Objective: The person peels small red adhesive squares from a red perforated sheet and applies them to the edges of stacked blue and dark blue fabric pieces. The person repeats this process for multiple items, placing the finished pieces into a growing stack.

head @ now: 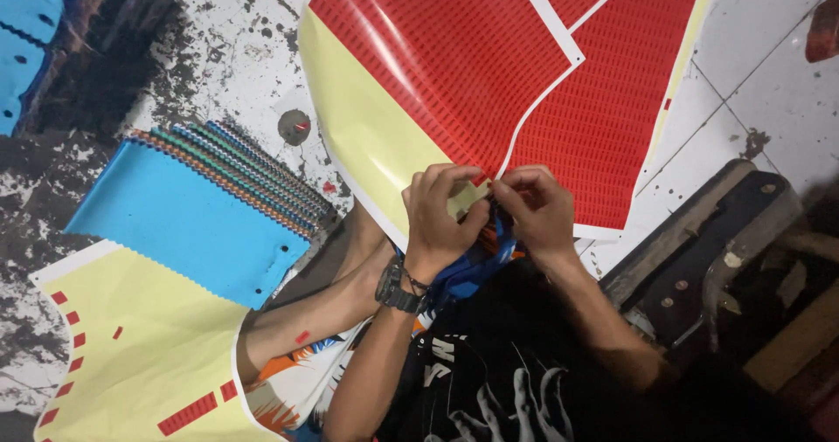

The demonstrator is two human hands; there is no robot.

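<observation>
Seated on a paint-flecked tiled floor (743, 75), a person pinches a small red sticker between the fingertips of the left hand (437, 224) and right hand (537, 210), both closed on it at the lower edge of a glossy red sticker sheet (454, 66) with pale yellow backing. The thin label could tear or curl onto itself if pulled unevenly. Blue fabric swatches (188, 219) with zigzag-cut edges lie beside.

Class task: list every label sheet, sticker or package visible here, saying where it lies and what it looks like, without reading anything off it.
Red label sheet: centre top, curling, rows of small red stickers, yellow backing bared below; both hands, left hand and right hand, pinch its lower edge.
Second red sheet: right, underneath.
Yellow backing sheet: bottom left, nearly stripped.
Stray red sticker: on a forearm.
</observation>
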